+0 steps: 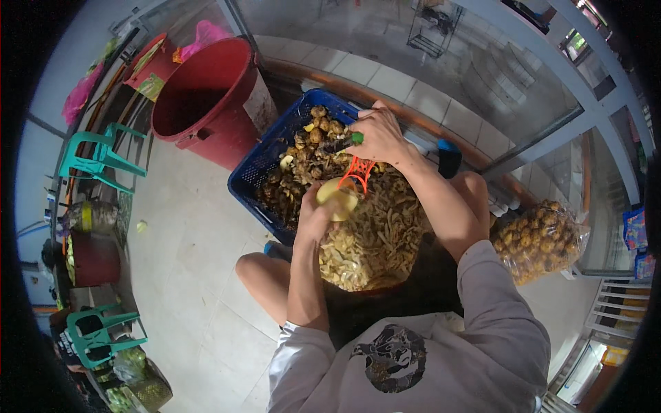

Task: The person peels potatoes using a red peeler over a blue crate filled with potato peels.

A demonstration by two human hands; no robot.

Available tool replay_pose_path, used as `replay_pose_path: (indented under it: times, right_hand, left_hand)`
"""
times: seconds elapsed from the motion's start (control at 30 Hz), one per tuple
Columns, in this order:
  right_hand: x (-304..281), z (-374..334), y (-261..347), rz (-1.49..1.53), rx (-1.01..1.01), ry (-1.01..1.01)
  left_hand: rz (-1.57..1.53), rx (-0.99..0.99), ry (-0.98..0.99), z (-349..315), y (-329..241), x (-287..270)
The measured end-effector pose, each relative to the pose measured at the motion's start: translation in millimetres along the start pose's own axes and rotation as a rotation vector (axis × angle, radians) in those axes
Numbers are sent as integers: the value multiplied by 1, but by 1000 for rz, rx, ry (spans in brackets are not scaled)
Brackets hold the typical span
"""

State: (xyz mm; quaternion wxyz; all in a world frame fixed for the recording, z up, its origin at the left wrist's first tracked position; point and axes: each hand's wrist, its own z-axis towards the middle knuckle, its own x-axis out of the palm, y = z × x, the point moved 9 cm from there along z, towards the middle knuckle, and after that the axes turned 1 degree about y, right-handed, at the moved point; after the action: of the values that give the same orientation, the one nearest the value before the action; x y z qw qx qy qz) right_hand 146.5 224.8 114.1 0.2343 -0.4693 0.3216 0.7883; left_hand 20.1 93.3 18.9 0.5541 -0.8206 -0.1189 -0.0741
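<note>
My left hand (pixel 313 219) is closed around a pale, peeled potato (pixel 335 195), blurred at its lower side. My right hand (pixel 379 134) grips an orange peeler (pixel 359 169), whose head meets the potato's upper edge. A dark piece with a green end (pixel 352 140) shows at the right hand's fingers; I cannot make out what it is. Below both hands lies a heap of pale peelings (pixel 375 241), its container mostly hidden. Just beyond, a blue perforated crate (pixel 246 165) holds brown unpeeled potatoes (pixel 317 136) and dark scraps.
A large red bin (pixel 206 131) stands beside the crate at the far left. To my right sits a clear bag of brown potatoes (pixel 540 241). Green plastic chairs (pixel 103 157) line the left wall. A glass-panelled frame (pixel 509 89) runs along the far side.
</note>
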Motion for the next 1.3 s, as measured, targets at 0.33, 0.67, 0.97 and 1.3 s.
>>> replay_pose_path:
  times: [0.33,0.67,0.97,1.3]
  right_hand:
    - [-26,1,-71,-77,326,-36]
    - [-8,4,-41,13,174,-74]
    - [-18,4,36,120,3,32]
    - [-25,4,43,138,-4,165]
  left_hand:
    - [-5,105,68,-9,-2,-8]
    - [-16,306,113,-11,-23,5]
    - [-153,138,16,-8,-9,-7]
    - [-688,-79,291,0,23,13]
